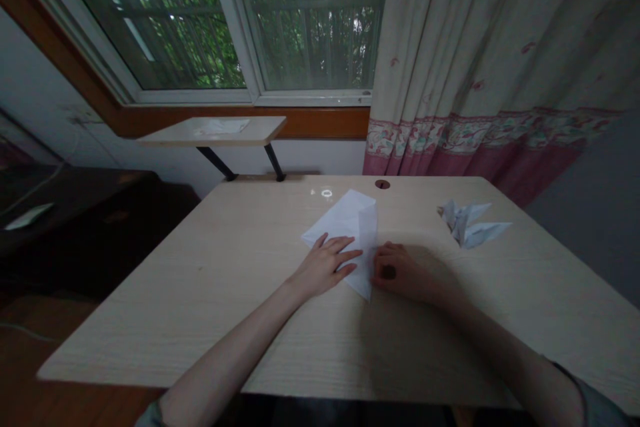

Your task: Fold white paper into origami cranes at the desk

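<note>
While the left hand [325, 267] lies flat on a folded white paper [340, 225], fingers spread and open, the right hand [403, 273] rests just beside it, curled, with its fingertips [379, 271] at the paper's right edge; whether they pinch the paper cannot be told. The hands are apart, with a raised paper flap [369, 233] and the paper's lower point between them. Past the right hand, well apart from it, lies a folded paper figure [470, 223]. Wood-grain desk [150, 327] extends beyond both hands on every side, its near edge close under the forearms. Ahead of the paper, a round cable hole [383, 184] sits near the far edge. Farther on are a narrow shelf [215, 130] and a patterned curtain [480, 67].
</note>
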{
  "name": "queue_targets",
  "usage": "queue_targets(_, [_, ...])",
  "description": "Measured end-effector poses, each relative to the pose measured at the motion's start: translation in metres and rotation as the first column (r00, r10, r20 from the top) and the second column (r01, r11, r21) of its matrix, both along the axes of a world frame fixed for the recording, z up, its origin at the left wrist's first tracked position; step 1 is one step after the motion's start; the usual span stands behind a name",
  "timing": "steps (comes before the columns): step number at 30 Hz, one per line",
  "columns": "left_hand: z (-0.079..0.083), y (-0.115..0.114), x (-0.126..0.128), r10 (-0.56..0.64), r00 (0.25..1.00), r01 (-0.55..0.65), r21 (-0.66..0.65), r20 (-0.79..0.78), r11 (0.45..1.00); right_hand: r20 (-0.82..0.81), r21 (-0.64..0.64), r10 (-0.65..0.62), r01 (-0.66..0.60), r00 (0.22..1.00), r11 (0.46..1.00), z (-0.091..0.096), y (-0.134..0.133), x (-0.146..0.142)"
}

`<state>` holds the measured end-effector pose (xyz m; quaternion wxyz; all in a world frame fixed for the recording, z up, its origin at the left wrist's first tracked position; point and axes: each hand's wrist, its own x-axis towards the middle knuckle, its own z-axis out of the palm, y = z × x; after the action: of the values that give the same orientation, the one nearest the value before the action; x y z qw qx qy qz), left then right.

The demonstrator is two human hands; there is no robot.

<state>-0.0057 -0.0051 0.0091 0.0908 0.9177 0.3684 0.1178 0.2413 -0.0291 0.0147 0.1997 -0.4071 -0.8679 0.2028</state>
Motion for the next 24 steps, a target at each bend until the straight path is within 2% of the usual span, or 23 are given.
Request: queue_targets(24, [0.003,-0.001,-0.001,-0.001,1.0,0.001,-0.019,-0.007,1.0,-0.032,-0.157,0.08,-0.084,0.996,0.984,0.01,-0.01,-0.004])
